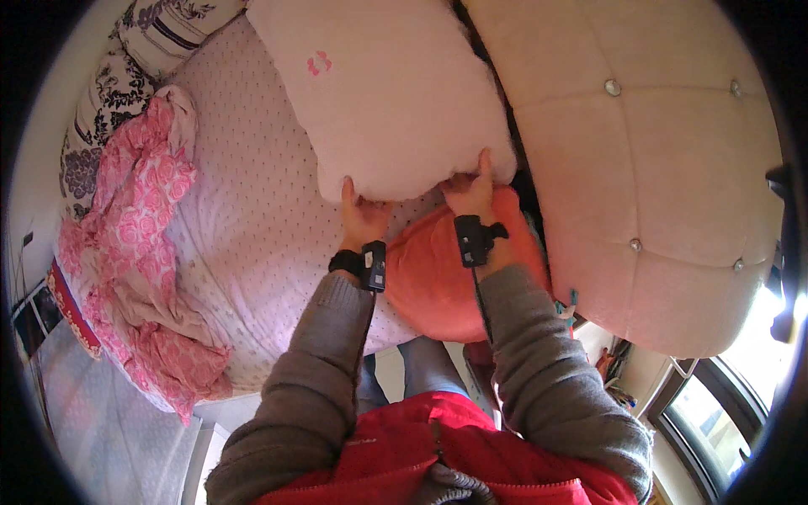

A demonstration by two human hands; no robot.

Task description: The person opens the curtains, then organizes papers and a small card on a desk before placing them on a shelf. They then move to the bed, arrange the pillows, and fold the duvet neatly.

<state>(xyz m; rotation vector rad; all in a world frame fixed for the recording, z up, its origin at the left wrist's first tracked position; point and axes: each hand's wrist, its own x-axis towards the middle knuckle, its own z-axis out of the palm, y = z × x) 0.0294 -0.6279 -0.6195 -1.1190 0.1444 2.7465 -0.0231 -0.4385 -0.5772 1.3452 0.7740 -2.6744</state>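
Observation:
A pale pink fluffy pillow [396, 93] with a small pink flower-shaped mark lies at the far middle of the bed, beside the headboard. My left hand [364, 220] grips its near left corner, thumb on top and fingers tucked beneath. Toward the near right corner my right hand [470, 194] holds the same edge, thumb also on top. The fingers under the pillow are partly hidden. Below my hands rests a coral cushion [438, 273], partly covered by my right wrist and forearm. Each wrist wears a strapped black device.
A tufted beige headboard [581, 185] curves along the right. Under the pillow spreads a pink patterned sheet [244, 151]. A crumpled pink floral cover [139, 202] lies at the left, near black-and-white patterned pillows [97, 122]. A window [707, 412] stands at the lower right.

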